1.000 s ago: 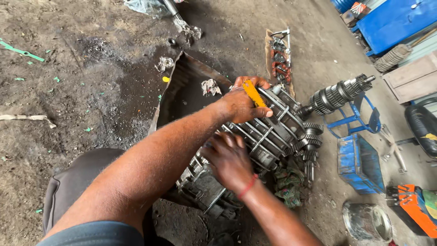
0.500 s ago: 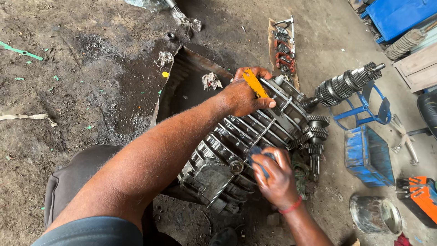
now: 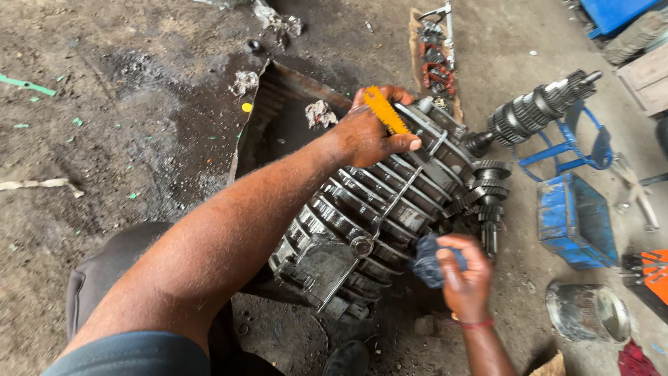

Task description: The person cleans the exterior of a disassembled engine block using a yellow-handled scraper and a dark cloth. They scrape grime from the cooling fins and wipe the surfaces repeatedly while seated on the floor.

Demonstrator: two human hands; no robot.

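Observation:
A ribbed, greasy gearbox housing (image 3: 369, 216) lies on its side on the dirt floor, with bare gears (image 3: 487, 188) at its right end. My left hand (image 3: 362, 136) rests on top of the housing and grips a yellow-handled tool (image 3: 385, 111) laid across it. My right hand (image 3: 467, 278), with a red thread round the wrist, is low at the housing's right side and holds a dark blue rag (image 3: 426, 261) against the casing, just below the gears.
A loose gear shaft (image 3: 539, 111) leans on a blue stand. A blue metal box (image 3: 574, 223) and a tin can (image 3: 588, 313) stand at right. A board with small parts (image 3: 435, 52) lies behind. A dark oily tray (image 3: 278, 118) sits behind the housing.
My right hand has left the middle of the housing and dropped to its lower right side, now with the rag in it. My left hand stays on the yellow-handled tool.

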